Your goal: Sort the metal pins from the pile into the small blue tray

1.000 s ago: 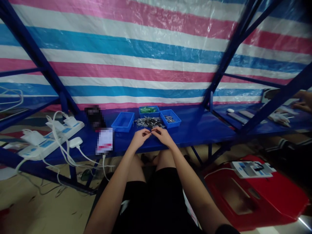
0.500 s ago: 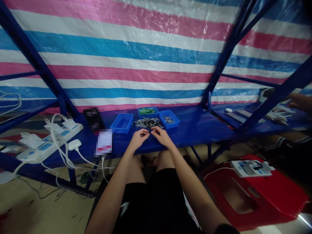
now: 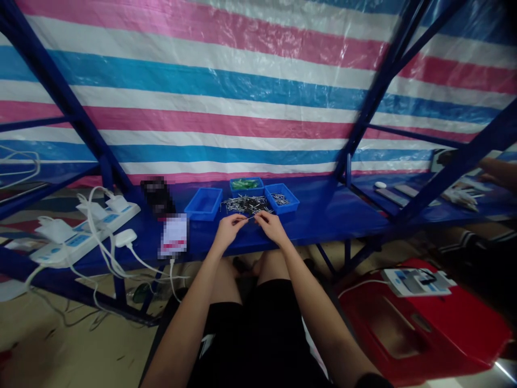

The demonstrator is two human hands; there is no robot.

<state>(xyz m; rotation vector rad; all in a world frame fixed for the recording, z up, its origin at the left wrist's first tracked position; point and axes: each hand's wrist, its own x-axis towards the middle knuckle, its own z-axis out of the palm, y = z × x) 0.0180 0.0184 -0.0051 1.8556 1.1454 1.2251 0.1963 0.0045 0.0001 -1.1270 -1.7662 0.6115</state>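
Note:
My left hand point(image 3: 229, 228) and my right hand point(image 3: 272, 226) face each other at the near side of a loose pile of thin silver and black metal pieces point(image 3: 245, 204). Between the fingertips a small thin metal piece point(image 3: 250, 217) spans the gap, each hand pinching an end. Its exact kind is too small to make out. Behind the pile stands a blue bin with green contents point(image 3: 245, 184). To the right of the pile is a blue bin of silver metal pieces point(image 3: 280, 199), and to its left a blue bin point(image 3: 204, 203) with a bare floor.
On the blue table point(image 3: 323, 210), a pixelated phone-like object point(image 3: 174, 235) and a white power strip point(image 3: 84, 237) with tangled cables lie to the left. Blue frame posts rise on both sides. A red stool-like box point(image 3: 452, 318) stands lower right; another person's arm point(image 3: 501, 171) shows far right.
Both hands' fingertips have drawn into a pinch, and a thin piece now shows between them. The whole view has shifted slightly.

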